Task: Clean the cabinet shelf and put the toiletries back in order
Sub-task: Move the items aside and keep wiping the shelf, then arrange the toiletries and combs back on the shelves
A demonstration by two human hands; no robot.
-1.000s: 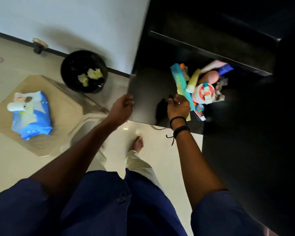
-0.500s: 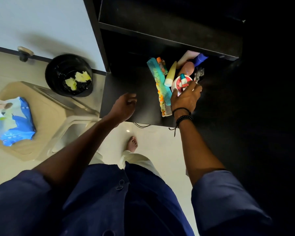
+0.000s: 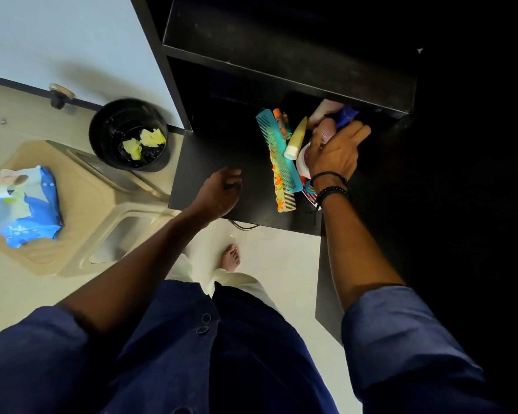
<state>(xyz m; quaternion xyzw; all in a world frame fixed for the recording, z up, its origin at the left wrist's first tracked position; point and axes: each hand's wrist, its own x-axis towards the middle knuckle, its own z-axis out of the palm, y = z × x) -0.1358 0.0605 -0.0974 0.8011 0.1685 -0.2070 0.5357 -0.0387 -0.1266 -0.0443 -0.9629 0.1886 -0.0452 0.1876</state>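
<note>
On the black cabinet shelf (image 3: 216, 162), toiletries crowd the right side: a teal comb (image 3: 277, 144), a yellow patterned comb (image 3: 281, 189), a yellow tube (image 3: 296, 135), a small orange bottle (image 3: 280, 122), a white and red jar (image 3: 303, 165), a pink bottle (image 3: 326, 130) and a blue bottle (image 3: 346, 115). My right hand (image 3: 335, 153) lies over the jar, its straight fingers reaching the pink and blue bottles at the back. Over the bare left part of the shelf is my left hand (image 3: 222, 192), fingers loosely curled and holding nothing.
A black bin (image 3: 102, 138) with crumpled yellow wipes stands on the floor left of the cabinet. A beige plastic stool (image 3: 81, 198) carries a blue wipes pack (image 3: 27, 204). An upper shelf (image 3: 281, 64) overhangs the toiletries. My bare foot (image 3: 231, 258) stands below the shelf edge.
My right hand moved from the combs at the shelf front across the jar toward the bottles at the back. My left hand shifted from the shelf's left edge onto its bare surface.
</note>
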